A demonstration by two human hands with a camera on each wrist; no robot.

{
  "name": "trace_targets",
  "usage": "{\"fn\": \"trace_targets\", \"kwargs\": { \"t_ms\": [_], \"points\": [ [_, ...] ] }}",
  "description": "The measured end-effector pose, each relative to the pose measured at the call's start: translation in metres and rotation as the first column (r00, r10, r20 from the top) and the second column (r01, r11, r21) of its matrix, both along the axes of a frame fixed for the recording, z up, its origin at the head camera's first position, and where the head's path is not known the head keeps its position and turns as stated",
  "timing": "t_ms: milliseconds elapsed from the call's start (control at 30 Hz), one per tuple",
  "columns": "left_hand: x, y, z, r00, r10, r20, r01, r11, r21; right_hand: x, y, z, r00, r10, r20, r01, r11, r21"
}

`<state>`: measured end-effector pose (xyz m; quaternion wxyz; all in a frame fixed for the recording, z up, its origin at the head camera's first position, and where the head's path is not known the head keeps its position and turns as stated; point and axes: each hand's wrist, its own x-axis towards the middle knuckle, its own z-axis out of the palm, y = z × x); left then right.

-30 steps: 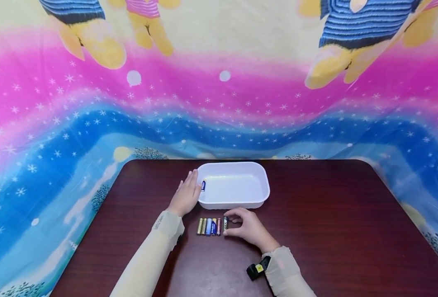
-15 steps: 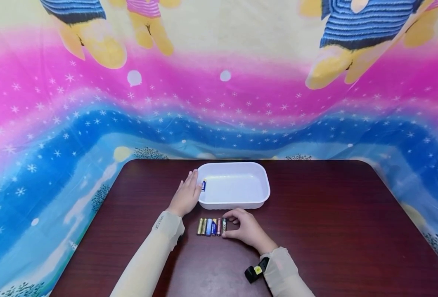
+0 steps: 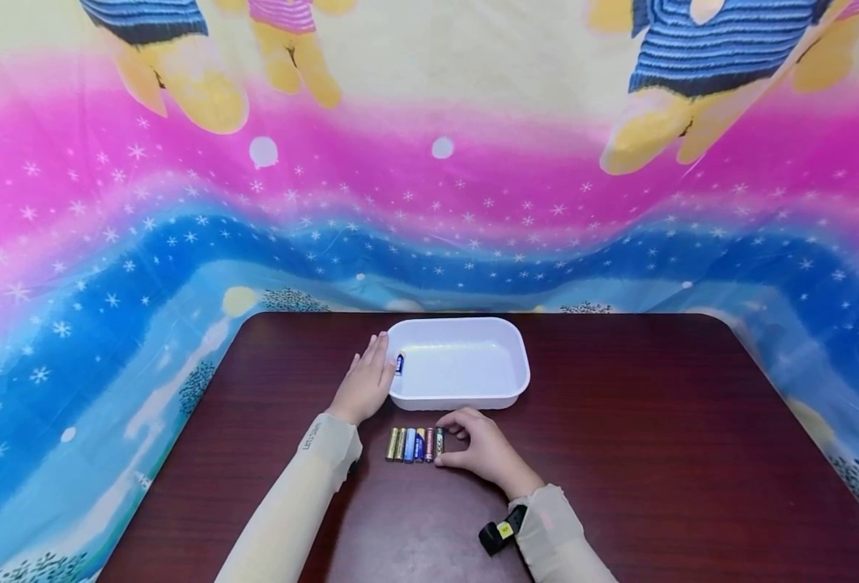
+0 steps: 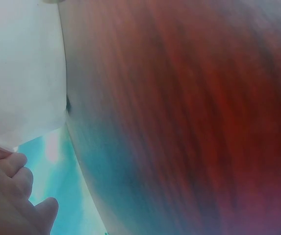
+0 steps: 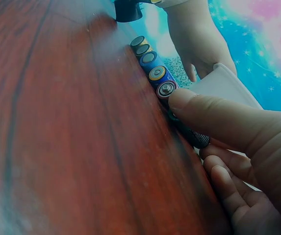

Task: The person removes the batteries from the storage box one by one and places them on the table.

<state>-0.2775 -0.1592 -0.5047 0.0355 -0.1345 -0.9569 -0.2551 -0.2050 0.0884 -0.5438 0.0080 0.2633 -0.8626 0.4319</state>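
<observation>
My left hand (image 3: 362, 387) rests with extended fingers along the left side of a white plastic tray (image 3: 465, 368); the left wrist view catches some of its fingers by the tray wall. One blue battery (image 3: 399, 364) lies inside, at the tray's left end. In front of the tray, several batteries (image 3: 410, 445) in gold, blue and red wrappers lie side by side in a row. At the row's right end, my right hand (image 3: 487, 452) pinches a dark battery (image 5: 197, 138) lengthwise, thumb on its near end and fingers at the far end. This battery sits beside the red one.
The dark red-brown wooden table (image 3: 655, 429) extends to both sides of the tray. Behind it hangs a printed curtain (image 3: 429, 219) in pink and blue. A black device (image 3: 500, 530) is strapped to my right wrist.
My right hand has slid the dark battery slightly left, narrowing the gap to the red battery. The left hand and the tray have stayed in place.
</observation>
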Motion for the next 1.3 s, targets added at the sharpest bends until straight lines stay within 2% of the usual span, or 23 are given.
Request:
{"fn": "trace_targets", "kwargs": {
  "t_ms": [833,1033,1300],
  "points": [
    [-0.001,-0.002,0.001,1.0,0.006,0.018,-0.007,1.0,0.013,0.0,0.0,0.002,1.0,0.008,-0.006,-0.008,0.999,-0.042],
    [0.0,-0.001,0.0,1.0,0.003,0.004,-0.003,1.0,0.022,0.002,0.0,0.008,1.0,-0.016,0.008,0.017,0.996,-0.088],
    [0.0,-0.001,-0.001,1.0,0.003,0.012,-0.003,1.0,0.007,0.005,-0.001,0.018,0.999,-0.027,-0.042,0.022,0.993,-0.118]
  ]
}}
